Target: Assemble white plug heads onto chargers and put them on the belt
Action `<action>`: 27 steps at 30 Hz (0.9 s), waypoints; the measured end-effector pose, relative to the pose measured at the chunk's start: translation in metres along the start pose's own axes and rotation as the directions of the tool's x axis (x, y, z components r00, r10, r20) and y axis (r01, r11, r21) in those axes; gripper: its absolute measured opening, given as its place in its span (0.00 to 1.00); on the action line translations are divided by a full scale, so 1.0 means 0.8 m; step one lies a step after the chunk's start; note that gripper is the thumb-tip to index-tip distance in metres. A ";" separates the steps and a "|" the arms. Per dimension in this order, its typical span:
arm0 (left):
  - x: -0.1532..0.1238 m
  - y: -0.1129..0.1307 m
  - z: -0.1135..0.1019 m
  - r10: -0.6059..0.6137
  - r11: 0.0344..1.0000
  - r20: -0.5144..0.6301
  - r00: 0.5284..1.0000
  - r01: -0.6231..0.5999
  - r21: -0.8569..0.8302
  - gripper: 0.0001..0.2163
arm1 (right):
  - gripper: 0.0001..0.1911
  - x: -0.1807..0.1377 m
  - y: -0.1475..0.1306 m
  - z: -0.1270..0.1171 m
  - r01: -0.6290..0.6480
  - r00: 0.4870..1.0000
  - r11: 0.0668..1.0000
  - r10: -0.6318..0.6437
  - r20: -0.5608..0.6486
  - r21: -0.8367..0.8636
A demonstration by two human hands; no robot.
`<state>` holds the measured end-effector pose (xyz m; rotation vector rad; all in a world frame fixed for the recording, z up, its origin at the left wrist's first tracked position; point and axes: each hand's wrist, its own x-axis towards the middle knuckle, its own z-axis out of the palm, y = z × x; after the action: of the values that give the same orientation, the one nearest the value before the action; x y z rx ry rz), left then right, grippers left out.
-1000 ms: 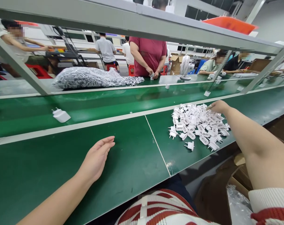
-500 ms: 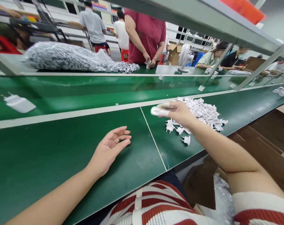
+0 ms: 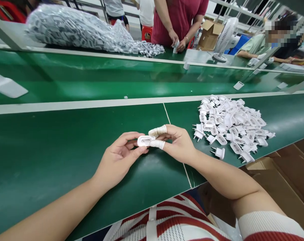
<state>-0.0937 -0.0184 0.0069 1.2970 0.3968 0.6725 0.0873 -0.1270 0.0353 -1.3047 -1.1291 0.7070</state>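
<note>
Both my hands meet over the green bench near its front edge, holding one small white plug part [image 3: 143, 140] between them. My left hand [image 3: 118, 158] pinches its left end with thumb and fingers. My right hand [image 3: 178, 142], with white finger cots on thumb and forefinger, grips its right end. A heap of the same white plug parts [image 3: 229, 125] lies on the bench just right of my right hand.
A green conveyor belt [image 3: 91, 85] runs beyond the bench, carrying a white charger body [image 3: 6, 85] at far left. Across it lie a clear bag of white parts [image 3: 74, 28], a small fan [image 3: 224, 36] and a person in red working. Brown cartons [image 3: 287, 177] stand at lower right.
My right hand picked a plug part from the heap and brought it left to the middle. My left hand rose from resting palm-up and closed on the part.
</note>
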 end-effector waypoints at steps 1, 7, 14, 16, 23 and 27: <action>0.001 -0.001 -0.001 -0.008 1.000 0.001 1.000 0.008 0.011 0.12 | 0.14 -0.002 0.001 0.000 0.018 1.000 0.999 -0.018 -0.007 -0.035; 0.001 -0.002 -0.003 -0.100 0.993 -0.003 0.995 0.100 0.069 0.10 | 0.09 -0.006 0.003 0.000 0.067 0.997 0.990 -0.072 -0.038 -0.121; -0.001 0.003 -0.010 -0.332 0.943 0.026 0.943 0.331 0.016 0.13 | 0.15 -0.005 0.008 0.005 -0.225 0.972 0.949 0.235 -0.020 0.221; 0.001 0.008 -0.010 -0.357 0.934 0.017 0.934 0.357 -0.018 0.14 | 0.15 -0.004 0.009 0.005 -0.314 0.946 0.885 0.323 0.031 0.343; 0.007 0.015 -0.009 -0.388 0.905 -0.020 0.921 0.377 -0.198 0.12 | 0.12 0.000 0.008 -0.003 -0.463 0.880 0.747 0.453 0.145 0.477; 0.007 0.014 -0.009 -0.377 0.908 -0.027 0.926 0.364 -0.207 0.11 | 0.15 0.000 0.010 -0.006 -0.500 0.858 0.690 0.478 0.189 0.524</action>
<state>-0.0963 -0.0080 0.0166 0.9745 0.5982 0.4198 0.0936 -0.1271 0.0283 -1.0729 -0.5062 1.3564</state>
